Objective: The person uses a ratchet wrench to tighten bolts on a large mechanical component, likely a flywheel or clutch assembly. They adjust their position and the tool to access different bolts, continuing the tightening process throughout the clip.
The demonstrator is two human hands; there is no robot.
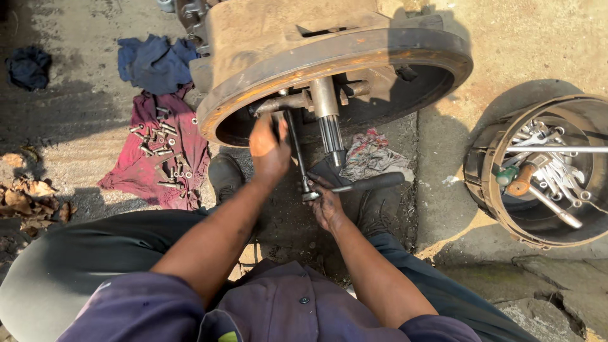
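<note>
A large rusty round housing (335,57) lies on the ground before me, with a splined shaft (329,126) sticking out toward me. My left hand (268,149) is closed around the upper part of a long socket extension bar (296,155) that reaches up into the housing. My right hand (326,202) grips the ratchet wrench (361,185) at the bar's lower end, its black handle pointing right. My boots rest on the ground on either side of the tool.
A red cloth (161,152) with several bolts lies at the left, blue rags (155,63) beyond it. A patterned rag (370,155) sits under the housing. A round drum (538,171) at the right holds several wrenches and a hammer. Dry leaves lie far left.
</note>
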